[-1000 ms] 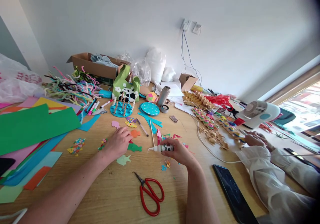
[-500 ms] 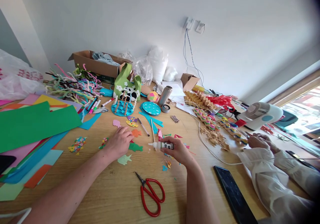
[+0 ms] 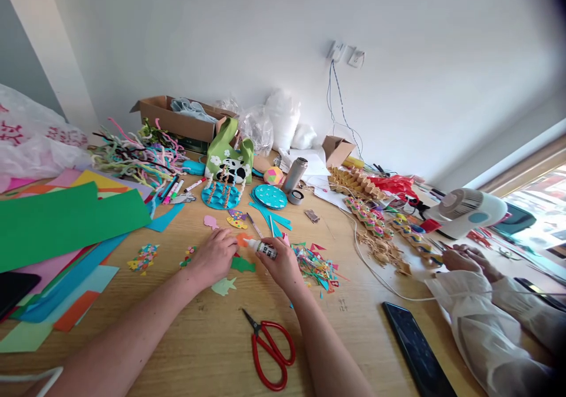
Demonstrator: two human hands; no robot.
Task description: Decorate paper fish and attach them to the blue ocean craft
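My right hand [image 3: 282,263] is wrapped round a small white glue bottle [image 3: 267,250] tipped on its side. The bottle's nozzle points left and meets an orange paper fish [image 3: 242,240]. My left hand [image 3: 216,254] presses its closed fingers on the fish's left edge and partly covers it. Below the fish lies a dark green paper fish [image 3: 243,263], partly hidden, with a pale green paper fish [image 3: 224,286] nearer me. A pink paper shape [image 3: 211,222] and a yellow decorated fish [image 3: 237,223] lie beyond my left hand. Colourful paper scraps [image 3: 316,264] are heaped right of my right hand.
Red-handled scissors [image 3: 273,353] lie near me, and a black phone [image 3: 413,344] is further right. Coloured paper sheets [image 3: 66,214] cover the left side. A metal flask [image 3: 295,174] stands at the back. Another person's hands [image 3: 469,260] are at the right, near a white fan [image 3: 471,211].
My right hand has moved left with the glue bottle, bringing its nozzle to the orange fish. The scrap heap now shows more fully. My left hand stays at the fish.
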